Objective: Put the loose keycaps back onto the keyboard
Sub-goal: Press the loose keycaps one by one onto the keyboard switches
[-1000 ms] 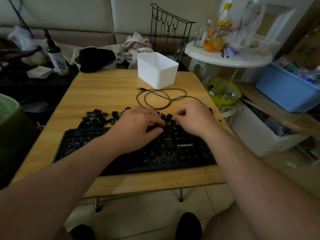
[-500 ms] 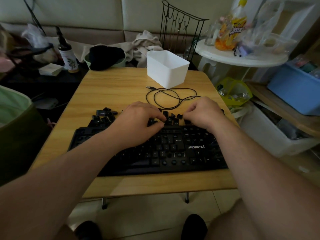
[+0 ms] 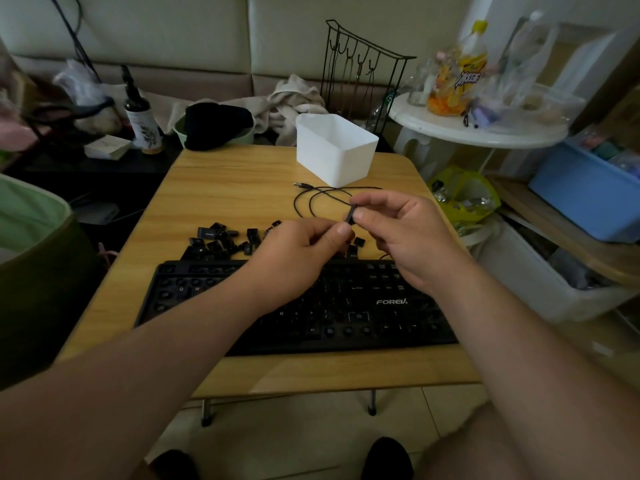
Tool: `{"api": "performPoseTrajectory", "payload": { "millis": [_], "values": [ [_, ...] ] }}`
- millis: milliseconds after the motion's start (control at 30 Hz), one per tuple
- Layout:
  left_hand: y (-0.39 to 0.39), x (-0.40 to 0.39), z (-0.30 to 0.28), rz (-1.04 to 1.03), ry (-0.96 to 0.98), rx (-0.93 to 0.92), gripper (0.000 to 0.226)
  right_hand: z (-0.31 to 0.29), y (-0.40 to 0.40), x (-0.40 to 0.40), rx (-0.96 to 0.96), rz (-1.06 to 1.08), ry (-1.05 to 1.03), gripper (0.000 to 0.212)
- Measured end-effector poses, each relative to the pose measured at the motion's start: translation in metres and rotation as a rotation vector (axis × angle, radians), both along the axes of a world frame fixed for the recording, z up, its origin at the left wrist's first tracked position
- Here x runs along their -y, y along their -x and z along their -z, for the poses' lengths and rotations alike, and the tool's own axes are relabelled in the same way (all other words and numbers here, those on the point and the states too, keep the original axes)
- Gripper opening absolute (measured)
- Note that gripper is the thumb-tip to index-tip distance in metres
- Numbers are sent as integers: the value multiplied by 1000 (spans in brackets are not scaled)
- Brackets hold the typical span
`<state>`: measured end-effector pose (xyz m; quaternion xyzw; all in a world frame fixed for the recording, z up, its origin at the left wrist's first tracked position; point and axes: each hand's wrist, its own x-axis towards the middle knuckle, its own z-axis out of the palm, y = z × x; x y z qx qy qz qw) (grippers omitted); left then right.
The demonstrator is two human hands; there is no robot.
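Both hands raised above keyboard [image 3: 346,306] on counter [image 3: 221,202]. Black keycap [image 3: 350,216] pinched between right hand [image 3: 412,237] thumb and forefinger; left hand [image 3: 294,258] fingertips gripping its lower end. Loose keycaps [image 3: 221,240] heaped behind keyboard's far-left edge.

Both hands hover above the keyboard [image 3: 346,306] on the bench [image 3: 225,188]: right hand [image 3: 398,233] and left hand [image 3: 294,254] pinch one black keycap [image 3: 350,216] between them; loose keycaps [image 3: 221,239] lie behind.
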<state>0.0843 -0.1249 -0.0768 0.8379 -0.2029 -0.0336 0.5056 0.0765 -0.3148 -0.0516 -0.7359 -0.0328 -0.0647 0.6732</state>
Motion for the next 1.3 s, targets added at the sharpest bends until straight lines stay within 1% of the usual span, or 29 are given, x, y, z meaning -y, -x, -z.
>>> {"api": "performPoseTrajectory", "payload": {
  "millis": [100, 200, 300, 400, 600, 800, 967, 1067, 1233, 1300],
  "values": [
    [2, 1, -3, -47, 85, -46, 20, -2, 5, 3, 22, -49, -15, 23],
    [2, -1, -5, -98, 151, -74, 15, 0, 9, 8, 19, -81, 50, 29],
    [2, -1, -8, -135, 215, -119, 19, 3, 9, 10, 38, -101, 103, 30],
    [3, -1, -9, -147, 248, -152, 18, 7, 8, 10, 63, -68, 137, 31],
    [7, -2, -12, -115, 294, -164, 30, 6, 7, 7, 43, -70, 121, 30],
    [9, -4, -13, -116, 320, -168, 27, 8, 6, 6, 44, -62, 152, 29],
    [10, -4, -14, -115, 300, -158, 23, 8, 8, 8, 67, -34, 181, 28],
    [11, -3, -14, -120, 295, -164, 20, 6, 10, 10, 107, -13, 284, 26],
    [16, 4, -10, -81, 272, -165, 18, -5, 17, 25, 154, -24, 656, 25],
    [20, 8, -7, -27, 200, -137, 19, -10, 24, 35, 150, -37, 787, 27]
  ]
}}
